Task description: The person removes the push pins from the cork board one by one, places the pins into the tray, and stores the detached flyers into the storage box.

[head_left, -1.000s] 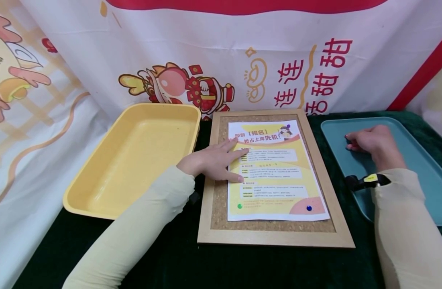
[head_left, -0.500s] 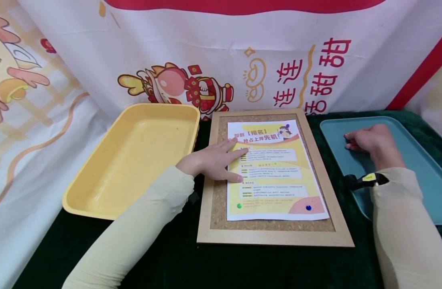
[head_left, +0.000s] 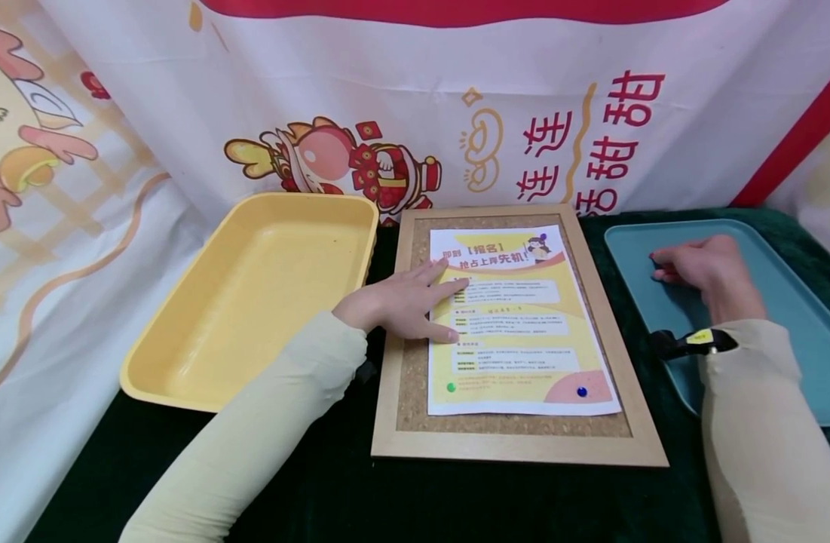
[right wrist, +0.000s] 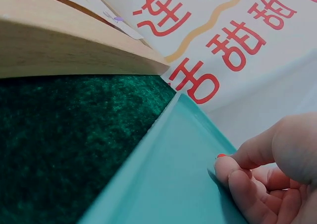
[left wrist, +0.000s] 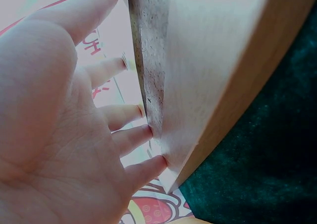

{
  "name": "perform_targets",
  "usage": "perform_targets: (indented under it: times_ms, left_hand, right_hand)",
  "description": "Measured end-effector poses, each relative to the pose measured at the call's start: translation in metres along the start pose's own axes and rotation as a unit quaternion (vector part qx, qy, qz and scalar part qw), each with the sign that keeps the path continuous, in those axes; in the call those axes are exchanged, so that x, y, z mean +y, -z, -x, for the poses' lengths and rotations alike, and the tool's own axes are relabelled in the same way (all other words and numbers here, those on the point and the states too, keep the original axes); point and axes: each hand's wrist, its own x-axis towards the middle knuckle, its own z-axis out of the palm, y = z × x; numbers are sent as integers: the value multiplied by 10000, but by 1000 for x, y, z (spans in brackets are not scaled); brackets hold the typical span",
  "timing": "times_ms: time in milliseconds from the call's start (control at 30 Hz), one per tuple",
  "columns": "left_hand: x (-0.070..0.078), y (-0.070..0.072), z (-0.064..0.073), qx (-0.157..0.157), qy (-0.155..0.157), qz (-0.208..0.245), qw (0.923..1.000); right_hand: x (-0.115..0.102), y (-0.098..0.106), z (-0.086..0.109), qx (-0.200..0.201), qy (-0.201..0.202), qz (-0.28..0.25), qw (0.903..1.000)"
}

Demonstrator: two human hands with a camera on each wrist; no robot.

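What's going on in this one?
A person's left hand rests with fingers spread on a printed sheet lying on a framed cork board. A green pin and a blue pin sit near the sheet's two near corners. Over the blue-green tray, the right hand pinches a small red object, mostly hidden by the fingers. A yellow tray is to the left.
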Motion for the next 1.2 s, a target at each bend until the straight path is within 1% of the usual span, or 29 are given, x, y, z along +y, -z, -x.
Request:
perform_targets:
  times_ms: [233,433,700,867,1033,1200]
  left_hand:
    - [0,1,0,-29,39,12,10000]
    - [0,1,1,-27,31,49,10000]
    - [0,1,0,-20,3,16,10000]
    - [0,1,0,-28,16,30,10000]
    - [0,1,0,-23,20,22,10000]
    - [0,1,0,-23,17,26,10000]
  right_hand:
    - [0,5,-2,-123,-47,31,9999]
    - [-2,5,-2,-114,-65,-55,9999]
    - [-2,5,2,-78,149,-235,9996]
    - [-4,4,3,-53,202,-332,9992]
    - [-8,2,5,-46,222,-251,9994]
    - [-14,0,8,-44,413,-112,9991]
